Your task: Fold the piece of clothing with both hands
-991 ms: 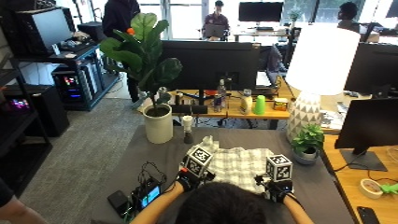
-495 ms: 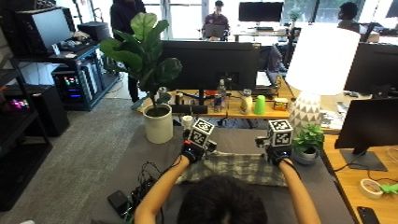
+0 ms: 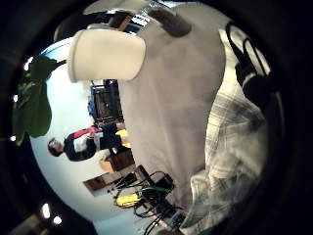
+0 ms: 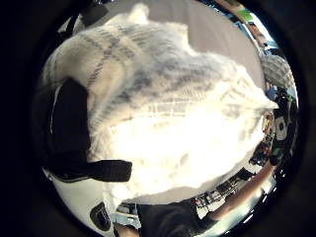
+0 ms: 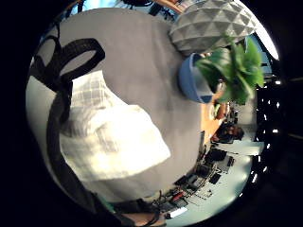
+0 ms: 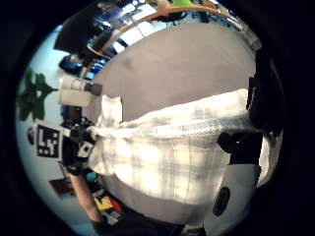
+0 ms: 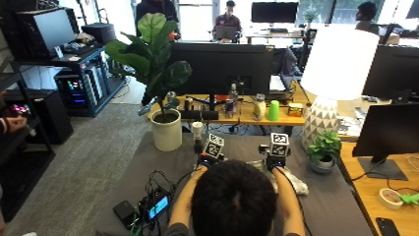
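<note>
A white and grey checked piece of clothing (image 7: 296,186) lies on the grey table (image 7: 327,206), mostly hidden behind the person's head. My left hand (image 7: 208,158) and right hand (image 7: 275,161) are out over the table's far half. Each pinches an edge of the clothing (image 6: 167,147), which hangs stretched between them. In the right thumb side palm view my right fingers (image 6: 256,123) curl over the fabric, and the left hand (image 6: 76,145) holds the opposite end. Bunched cloth (image 4: 168,128) fills the left thumb side palm view. The clothing (image 5: 113,137) shows folded over under the right palm.
A small green plant in a blue pot (image 7: 323,152) and a white lamp (image 7: 330,73) stand to the right. A large plant in a white pot (image 7: 166,130) is at the far left. Devices with cables (image 7: 154,204) lie near left.
Both hands have moved forward, away from the body, carrying the clothing's near edge over the rest. The head has leaned forward and now hides most of the cloth.
</note>
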Demonstrator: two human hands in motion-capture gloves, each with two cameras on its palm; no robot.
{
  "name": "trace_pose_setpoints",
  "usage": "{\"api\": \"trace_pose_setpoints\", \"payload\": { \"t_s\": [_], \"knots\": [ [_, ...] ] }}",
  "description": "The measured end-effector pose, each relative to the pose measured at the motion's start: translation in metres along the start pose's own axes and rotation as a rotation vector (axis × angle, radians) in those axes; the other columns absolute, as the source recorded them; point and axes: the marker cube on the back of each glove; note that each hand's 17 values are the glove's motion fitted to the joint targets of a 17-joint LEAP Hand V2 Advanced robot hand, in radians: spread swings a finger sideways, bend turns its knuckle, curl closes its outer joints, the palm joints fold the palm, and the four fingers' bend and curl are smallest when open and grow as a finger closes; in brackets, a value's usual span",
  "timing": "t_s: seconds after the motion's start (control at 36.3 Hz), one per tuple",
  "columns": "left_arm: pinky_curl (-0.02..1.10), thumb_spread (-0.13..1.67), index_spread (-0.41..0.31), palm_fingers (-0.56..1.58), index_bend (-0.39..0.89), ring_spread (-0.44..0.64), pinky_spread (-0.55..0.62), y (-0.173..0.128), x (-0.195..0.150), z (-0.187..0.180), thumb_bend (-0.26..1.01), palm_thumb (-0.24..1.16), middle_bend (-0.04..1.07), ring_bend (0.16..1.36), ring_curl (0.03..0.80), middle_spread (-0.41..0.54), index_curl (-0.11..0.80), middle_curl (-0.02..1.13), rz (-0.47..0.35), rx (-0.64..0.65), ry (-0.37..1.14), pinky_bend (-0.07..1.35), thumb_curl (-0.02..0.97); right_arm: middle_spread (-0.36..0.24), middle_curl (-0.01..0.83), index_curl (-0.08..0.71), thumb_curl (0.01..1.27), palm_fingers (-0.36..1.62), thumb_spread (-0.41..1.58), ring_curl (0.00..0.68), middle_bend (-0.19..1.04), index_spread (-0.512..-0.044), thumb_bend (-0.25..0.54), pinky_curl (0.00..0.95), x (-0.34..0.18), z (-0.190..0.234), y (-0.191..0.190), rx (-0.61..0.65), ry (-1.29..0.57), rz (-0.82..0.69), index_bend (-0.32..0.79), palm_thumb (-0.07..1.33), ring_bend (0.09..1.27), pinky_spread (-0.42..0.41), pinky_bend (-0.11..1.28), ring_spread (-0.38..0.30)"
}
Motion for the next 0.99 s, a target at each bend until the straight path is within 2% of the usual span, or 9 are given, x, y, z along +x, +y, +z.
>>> {"api": "trace_pose_setpoints", "payload": {
  "t_s": [0.17,0.19,0.3,0.39,0.5,0.69,0.77,0.85,0.99],
  "knots": [
    [0.43,1.52,-0.237,0.94,0.13,-0.32,-0.29,-0.012,-0.005,-0.009,0.15,0.31,0.33,0.48,0.418,-0.299,0.44,0.54,-0.021,0.195,-0.068,0.32,0.314,-0.164,0.542,0.58,0.71,1.1,0.27,0.505,0.39,-0.272,-0.035,0.461,0.013,-0.003,-0.003,0.102,0.006,0.007,0.22,1.05,0.55,-0.239,0.47,-0.227],
    [0.43,1.48,-0.222,0.8,0.12,-0.3,-0.27,-0.009,-0.007,-0.014,0.13,0.28,0.21,0.48,0.421,-0.272,0.434,0.51,-0.027,0.218,-0.069,0.33,0.295,-0.15,0.528,0.551,0.71,1.01,0.33,0.504,0.35,-0.262,-0.038,0.467,0.016,-0.007,-0.002,0.122,0.013,0.005,0.13,1.04,0.55,-0.218,0.49,-0.218],
    [0.44,1.43,-0.2,0.72,0.15,-0.26,-0.21,0.015,-0.008,-0.032,0.09,0.25,0.14,0.47,0.422,-0.235,0.43,0.49,-0.012,0.192,-0.038,0.33,0.275,-0.141,0.52,0.5,0.71,0.91,0.48,0.508,0.31,-0.252,-0.02,0.477,0.035,-0.028,0.007,0.157,0.036,0.028,0.04,1.03,0.55,-0.184,0.53,-0.202],
    [0.42,1.4,-0.191,0.7,0.16,-0.24,-0.17,0.035,-0.001,-0.05,0.08,0.25,0.12,0.45,0.407,-0.221,0.424,0.44,0.032,0.237,0.028,0.31,0.268,-0.136,0.51,0.453,0.7,0.91,0.6,0.498,0.3,-0.245,-0.021,0.466,0.053,-0.04,0.027,0.08,0.022,0.077,0.04,1.01,0.56,-0.162,0.51,-0.196],
    [0.41,1.37,-0.183,0.7,0.16,-0.21,-0.15,0.061,0.018,-0.052,0.06,0.25,0.12,0.44,0.397,-0.196,0.421,0.41,0.094,0.229,0.092,0.32,0.259,-0.124,0.502,0.403,0.68,0.92,0.74,0.485,0.29,-0.239,-0.032,0.449,0.073,-0.04,0.062,-0.143,-0.013,0.176,0.05,0.95,0.57,-0.135,0.49,-0.179],
    [0.41,1.35,-0.175,0.71,0.15,-0.2,-0.15,0.076,0.056,0.008,0.03,0.24,0.09,0.46,0.396,-0.163,0.408,0.37,0.115,-0.068,0.078,0.38,0.241,-0.079,0.494,0.362,0.6,0.76,1.0,0.472,0.28,-0.234,-0.042,0.448,0.1,0.001,0.099,-0.369,-0.03,0.311,0.08,0.79,0.5,-0.033,0.48,-0.114],
    [0.43,1.35,-0.159,0.58,0.12,-0.16,-0.12,0.069,0.063,0.031,0.01,0.21,0.07,0.49,0.411,-0.119,0.396,0.35,0.102,-0.099,0.112,0.41,0.227,-0.054,0.479,0.341,0.57,0.65,1.06,0.456,0.24,-0.226,-0.045,0.442,0.108,0.023,0.116,-0.485,-0.06,0.391,0.07,0.74,0.46,0.049,0.48,-0.063],
    [0.44,1.36,-0.139,0.48,0.14,-0.11,-0.08,0.059,0.063,0.042,-0.01,0.19,0.08,0.51,0.423,-0.073,0.393,0.33,0.06,-0.052,0.193,0.41,0.215,-0.023,0.461,0.323,0.54,0.54,1.11,0.441,0.2,-0.216,-0.036,0.437,0.112,0.038,0.119,-0.483,-0.091,0.423,0.08,0.71,0.43,0.119,0.5,-0.012],
    [0.42,1.36,-0.131,0.46,0.16,-0.07,-0.04,0.057,0.064,0.044,0.0,0.2,0.1,0.52,0.406,-0.039,0.385,0.3,0.095,-0.034,0.259,0.42,0.214,0.009,0.443,0.27,0.5,0.48,1.15,0.427,0.19,-0.211,-0.029,0.426,0.109,0.049,0.116,-0.419,-0.133,0.404,0.04,0.68,0.45,0.187,0.54,0.04]
  ]
}}
